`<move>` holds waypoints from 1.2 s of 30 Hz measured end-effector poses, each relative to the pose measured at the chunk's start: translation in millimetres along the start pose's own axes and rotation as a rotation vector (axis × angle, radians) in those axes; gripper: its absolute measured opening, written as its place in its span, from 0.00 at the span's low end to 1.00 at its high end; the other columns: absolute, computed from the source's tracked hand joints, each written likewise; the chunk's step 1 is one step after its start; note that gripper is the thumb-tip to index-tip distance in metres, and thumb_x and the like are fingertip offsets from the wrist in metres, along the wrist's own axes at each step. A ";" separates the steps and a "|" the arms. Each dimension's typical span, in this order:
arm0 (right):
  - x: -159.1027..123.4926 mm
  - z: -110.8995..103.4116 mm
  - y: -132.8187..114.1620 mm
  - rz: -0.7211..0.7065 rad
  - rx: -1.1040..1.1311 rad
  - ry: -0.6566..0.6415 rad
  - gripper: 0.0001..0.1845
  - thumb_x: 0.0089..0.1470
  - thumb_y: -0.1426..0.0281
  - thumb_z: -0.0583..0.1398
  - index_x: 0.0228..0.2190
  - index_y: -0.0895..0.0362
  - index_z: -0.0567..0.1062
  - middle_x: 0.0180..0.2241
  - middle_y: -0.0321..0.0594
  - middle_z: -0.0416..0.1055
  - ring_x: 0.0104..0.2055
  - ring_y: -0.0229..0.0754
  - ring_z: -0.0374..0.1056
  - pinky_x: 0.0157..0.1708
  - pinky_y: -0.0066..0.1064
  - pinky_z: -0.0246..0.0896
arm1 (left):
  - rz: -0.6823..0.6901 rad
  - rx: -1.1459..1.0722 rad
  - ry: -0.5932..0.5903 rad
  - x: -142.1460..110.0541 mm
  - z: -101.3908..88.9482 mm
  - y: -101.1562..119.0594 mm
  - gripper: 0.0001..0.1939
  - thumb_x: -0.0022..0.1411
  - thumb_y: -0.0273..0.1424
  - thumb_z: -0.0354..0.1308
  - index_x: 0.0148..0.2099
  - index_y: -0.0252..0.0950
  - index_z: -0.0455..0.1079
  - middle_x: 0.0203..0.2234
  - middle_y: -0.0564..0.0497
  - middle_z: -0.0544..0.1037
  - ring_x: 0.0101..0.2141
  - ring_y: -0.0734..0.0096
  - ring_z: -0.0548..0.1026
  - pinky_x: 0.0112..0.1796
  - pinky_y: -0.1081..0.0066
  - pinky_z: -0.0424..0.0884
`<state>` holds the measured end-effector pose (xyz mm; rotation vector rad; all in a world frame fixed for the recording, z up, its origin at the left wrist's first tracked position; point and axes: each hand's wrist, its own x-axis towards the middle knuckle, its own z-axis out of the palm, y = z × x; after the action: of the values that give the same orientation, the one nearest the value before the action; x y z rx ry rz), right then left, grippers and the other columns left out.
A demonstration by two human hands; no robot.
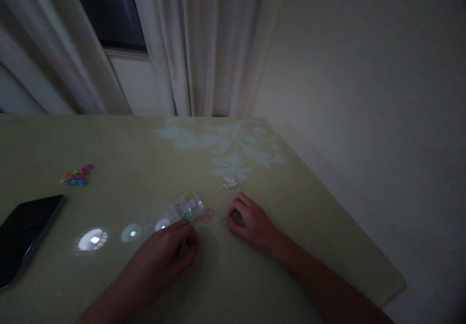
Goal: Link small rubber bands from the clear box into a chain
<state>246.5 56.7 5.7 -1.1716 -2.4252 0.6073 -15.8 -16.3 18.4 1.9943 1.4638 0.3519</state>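
Observation:
A small clear plastic case point(196, 207) with compartments lies on the table, holding little rings or bands in yellow, pink and teal. My left hand point(171, 248) is just in front of it, fingers curled towards the thumb; whether anything is between them is hidden. To the right, my right hand point(253, 222) has thumb and forefinger pinched together low over the table. By those fingertips is a small greyish ring point(224, 222); I cannot tell if they touch it. Between the hands lie pinkish bands point(207, 215). Beyond the right hand sit small white pieces point(229, 183).
A dark phone or tablet point(27, 236) lies at the left. Behind it is a pile of small colourful pieces point(76, 176). The pale table point(124, 144) carries a floral pattern and bright light reflections. Curtains point(218, 47) hang behind, and a wall point(364, 95) borders the right side.

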 end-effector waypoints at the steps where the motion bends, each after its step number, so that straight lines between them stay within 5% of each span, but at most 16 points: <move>1: -1.1 0.6 -1.8 -0.030 0.030 0.000 0.03 0.60 0.75 0.65 0.37 0.57 0.76 0.39 0.39 0.70 0.41 0.41 0.70 0.43 0.30 0.65 | 0.005 -0.040 0.020 1.0 0.2 2.2 0.09 0.67 0.30 0.54 0.39 0.41 0.75 0.32 0.52 0.81 0.31 0.67 0.77 0.33 0.71 0.68; 7: -6.5 6.9 -6.9 -0.094 -0.062 -0.057 0.04 0.65 0.69 0.64 0.40 0.58 0.77 0.42 0.42 0.72 0.44 0.44 0.70 0.45 0.33 0.65 | 0.063 -0.294 0.172 6.5 14.5 6.1 0.09 0.69 0.33 0.56 0.39 0.42 0.78 0.31 0.54 0.84 0.31 0.69 0.82 0.34 0.74 0.75; 13: -5.8 6.7 -11.7 -0.085 -0.143 -0.129 0.03 0.57 0.73 0.65 0.35 0.59 0.76 0.38 0.42 0.71 0.40 0.45 0.67 0.43 0.36 0.63 | 0.292 -0.273 0.418 10.4 24.8 9.6 0.09 0.68 0.26 0.58 0.44 0.45 0.78 0.36 0.55 0.85 0.34 0.71 0.84 0.37 0.77 0.78; 20: -16.2 2.7 -29.5 -0.070 0.648 -0.019 0.03 0.58 0.73 0.62 0.35 0.55 0.71 0.37 0.35 0.64 0.35 0.36 0.61 0.35 0.27 0.57 | 0.510 -0.202 0.534 8.4 24.0 9.9 0.14 0.71 0.22 0.56 0.48 0.44 0.78 0.39 0.52 0.83 0.38 0.73 0.83 0.39 0.80 0.77; 24: -18.1 7.7 -40.3 -0.044 0.838 -0.001 0.03 0.61 0.70 0.61 0.34 0.55 0.71 0.36 0.35 0.62 0.34 0.37 0.58 0.34 0.29 0.55 | 0.582 -0.210 0.569 7.1 25.2 9.8 0.12 0.72 0.23 0.57 0.50 0.42 0.78 0.37 0.51 0.83 0.36 0.75 0.83 0.38 0.81 0.77; 31: -9.8 18.5 -40.6 -0.011 1.003 0.044 0.09 0.59 0.63 0.69 0.35 0.55 0.78 0.37 0.35 0.65 0.32 0.35 0.59 0.33 0.29 0.56 | 0.552 -0.125 0.675 3.1 23.3 8.4 0.13 0.73 0.23 0.56 0.50 0.43 0.79 0.39 0.51 0.80 0.39 0.76 0.82 0.39 0.82 0.77; 36: -0.6 25.7 -25.5 0.027 0.642 0.158 0.10 0.66 0.60 0.65 0.43 0.53 0.82 0.40 0.38 0.67 0.40 0.40 0.66 0.43 0.33 0.63 | 0.368 -0.143 0.765 3.4 13.2 9.2 0.07 0.73 0.30 0.58 0.45 0.44 0.78 0.38 0.54 0.85 0.38 0.73 0.84 0.40 0.79 0.79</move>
<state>217.6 36.5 -2.4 -0.9289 -1.8621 1.1433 -0.3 -19.2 13.5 2.1046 1.4056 1.4614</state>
